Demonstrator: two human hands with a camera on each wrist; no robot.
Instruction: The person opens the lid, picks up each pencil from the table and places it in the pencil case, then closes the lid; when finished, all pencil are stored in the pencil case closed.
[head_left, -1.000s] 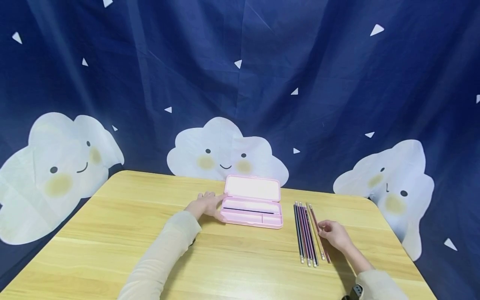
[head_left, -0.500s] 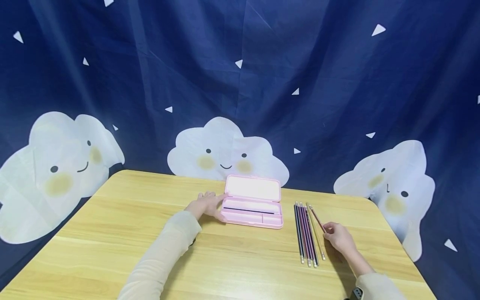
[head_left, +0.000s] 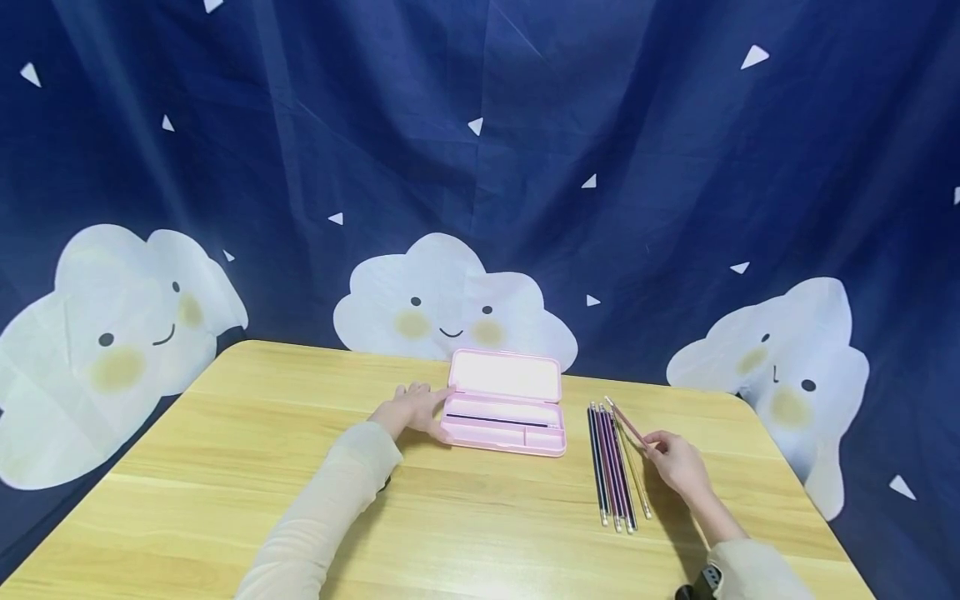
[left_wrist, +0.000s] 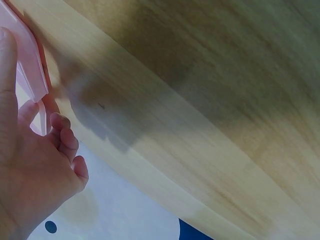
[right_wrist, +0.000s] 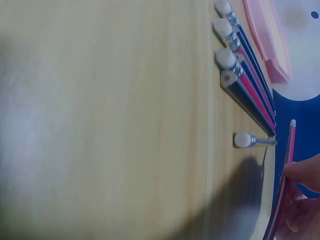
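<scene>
1. A pink pencil case (head_left: 467, 442) lies open on the wooden table (head_left: 225, 467), its lid (head_left: 507, 376) folded back on the far side and its tray facing the person.
2. One dark pencil (head_left: 495, 420) rests inside the case, lengthwise in the long rear compartment; a small divider (head_left: 526, 437) splits the front part.
3. The left hand (head_left: 412, 410) is at the case's left end, holding it between thumb and forefinger, and from here I see the other fingers loosely bent.
4. The right hand (head_left: 678, 468), well to the right of the case, pinches a reddish pencil (head_left: 628, 423) between thumb and fingers. The pencil is slanted, its white-tipped end pointing away from the person and towards the case's side.
5. Between the case and that hand, a row of dark and purplish pencils (head_left: 612, 475) lies close together, some with white erasers at the near end.
6. A yellow pencil (head_left: 638, 483) lies on the row's far side from the case, its near end splayed slightly outward.
7. Behind the case I see a deep blue curtain (head_left: 405, 125) printed with smiling white clouds (head_left: 450, 287) and small white triangles.
</scene>
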